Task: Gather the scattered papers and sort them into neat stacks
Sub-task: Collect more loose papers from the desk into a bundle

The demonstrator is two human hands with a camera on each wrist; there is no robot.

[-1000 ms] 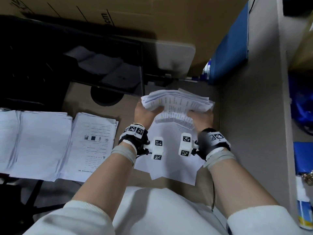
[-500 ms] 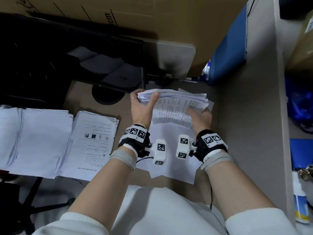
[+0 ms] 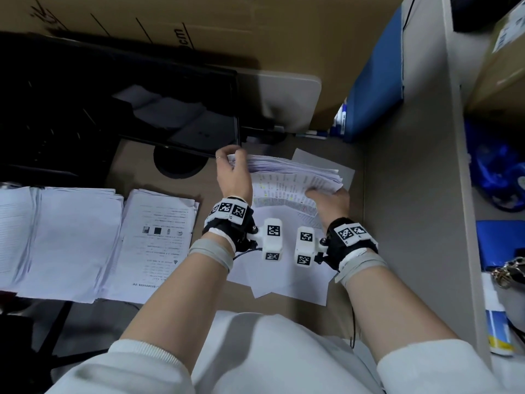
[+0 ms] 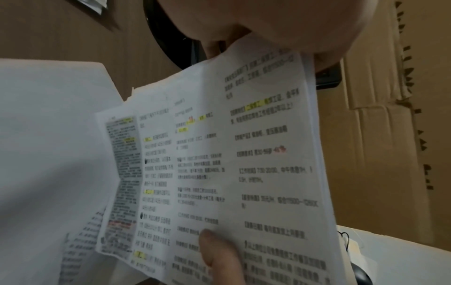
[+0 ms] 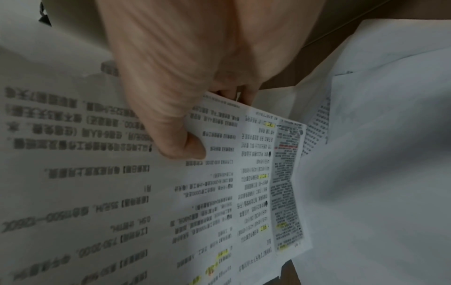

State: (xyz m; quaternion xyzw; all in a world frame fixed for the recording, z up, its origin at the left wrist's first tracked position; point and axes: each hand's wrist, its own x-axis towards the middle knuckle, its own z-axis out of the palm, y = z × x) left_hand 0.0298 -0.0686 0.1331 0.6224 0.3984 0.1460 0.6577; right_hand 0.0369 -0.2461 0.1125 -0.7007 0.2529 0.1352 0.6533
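Note:
A thick bundle of printed papers (image 3: 292,177) is lifted on edge above the desk, its sheets fanned at the lower side. My left hand (image 3: 233,173) grips the bundle's left end, fingers curled over its top corner. At the right end my right hand (image 3: 329,199) holds it, thumb pressed on the printed face (image 5: 185,146). The left wrist view shows the same printed sheets (image 4: 219,164) with highlighted lines. Loose white sheets (image 3: 284,277) lie on the desk under my wrists. Two flat stacks lie to the left: a printed one (image 3: 156,240) and a blank-topped one (image 3: 56,237).
A black monitor (image 3: 113,100) and its round base (image 3: 179,166) stand behind the stacks. A cardboard box (image 3: 227,32) fills the back. A grey partition wall (image 3: 412,194) borders the desk on the right, with a blue folder (image 3: 375,81) leaning against it.
The bundle has tipped from curled in both hands to standing more on edge. My left hand has slid up to its far left corner; the right hand has shifted right.

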